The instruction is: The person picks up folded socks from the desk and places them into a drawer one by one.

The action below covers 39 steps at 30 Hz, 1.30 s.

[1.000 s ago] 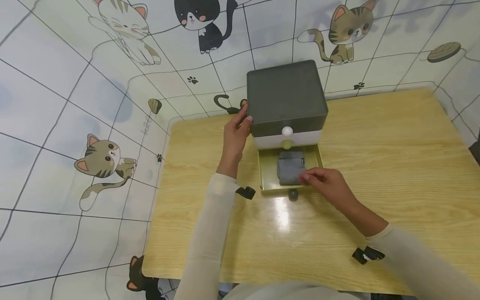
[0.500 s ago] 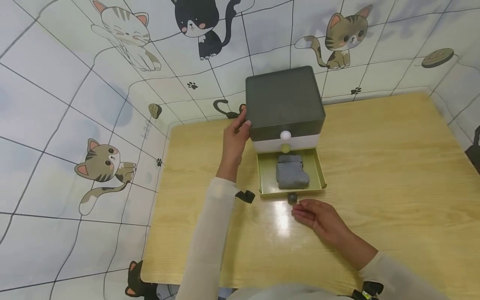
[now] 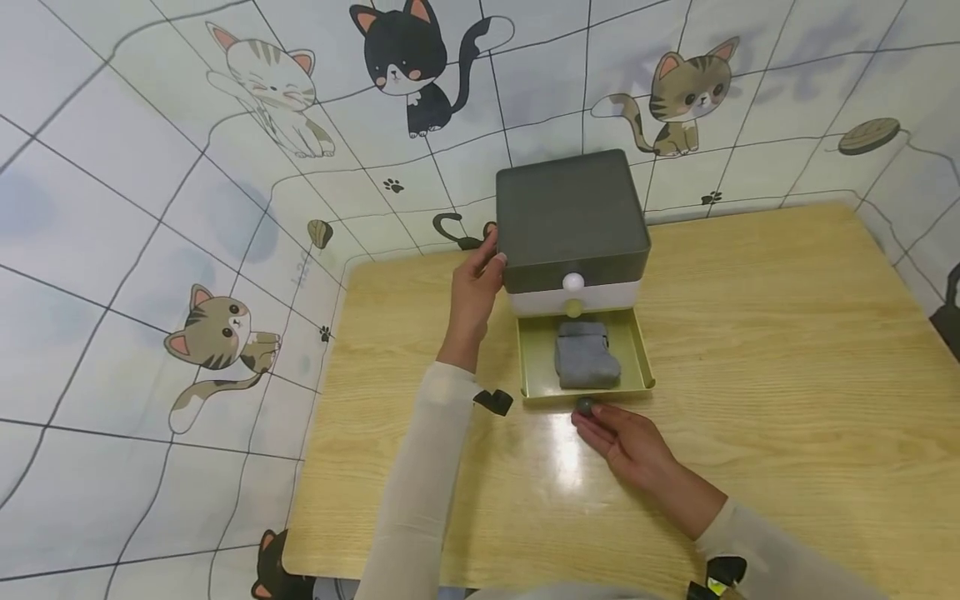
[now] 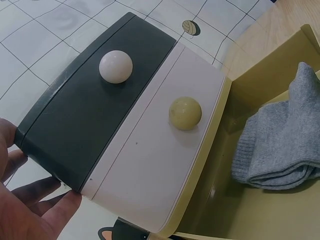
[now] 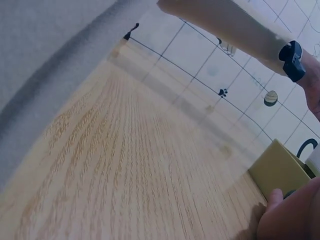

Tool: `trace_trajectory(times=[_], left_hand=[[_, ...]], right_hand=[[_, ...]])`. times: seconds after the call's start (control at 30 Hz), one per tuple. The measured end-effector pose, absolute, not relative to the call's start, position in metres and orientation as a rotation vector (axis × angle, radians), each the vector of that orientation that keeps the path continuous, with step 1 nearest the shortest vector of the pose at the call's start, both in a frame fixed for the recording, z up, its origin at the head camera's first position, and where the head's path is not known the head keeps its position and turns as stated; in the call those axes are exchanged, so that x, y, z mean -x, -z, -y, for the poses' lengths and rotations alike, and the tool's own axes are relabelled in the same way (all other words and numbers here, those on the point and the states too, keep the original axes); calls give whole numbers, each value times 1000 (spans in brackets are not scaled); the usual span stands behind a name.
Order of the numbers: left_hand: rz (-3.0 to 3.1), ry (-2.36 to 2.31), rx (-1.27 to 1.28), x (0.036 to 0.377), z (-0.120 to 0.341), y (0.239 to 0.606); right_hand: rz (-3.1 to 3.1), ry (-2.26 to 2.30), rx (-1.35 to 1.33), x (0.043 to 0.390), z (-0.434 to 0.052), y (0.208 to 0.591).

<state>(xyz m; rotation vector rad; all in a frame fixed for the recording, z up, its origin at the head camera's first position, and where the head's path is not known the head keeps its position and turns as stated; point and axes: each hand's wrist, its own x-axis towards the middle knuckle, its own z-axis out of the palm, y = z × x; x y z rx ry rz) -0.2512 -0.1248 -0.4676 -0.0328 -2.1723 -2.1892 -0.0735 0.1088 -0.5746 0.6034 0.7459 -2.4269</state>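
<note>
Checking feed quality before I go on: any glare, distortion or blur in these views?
Head view: glare patch on the glossy wooden table beside the right hand, wall grid lines bow. Left wrist view: sharp on the folded grey sock. Right wrist view: blurred grey mass fills the upper left.

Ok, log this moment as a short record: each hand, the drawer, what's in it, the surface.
left hand: rests against the left side of the drawer box, fingers around its corner
right hand: on the table in front of the open drawer, fingertips at the dark knob; whether they pinch it is unclear
drawer: bottom one, yellow-green, pulled out
upper drawers: two, closed, with a white knob and a yellow knob
contents: folded grey sock
surface: wooden table
</note>
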Motion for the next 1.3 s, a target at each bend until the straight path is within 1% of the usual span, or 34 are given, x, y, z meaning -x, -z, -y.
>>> trace_trajectory(times=[0.23, 0.5, 0.97, 1.3], left_hand=[[2164, 2206, 22, 250, 125, 468], [2156, 2212, 5, 251, 127, 468], [2162, 2225, 4, 251, 127, 467], [2165, 2215, 22, 251, 128, 466]], right_hand=[[-716, 2429, -666, 83, -104, 574], [-721, 2451, -716, 115, -98, 572], [-830, 2450, -700, 168, -94, 573], [-866, 2427, -707, 196, -95, 572]])
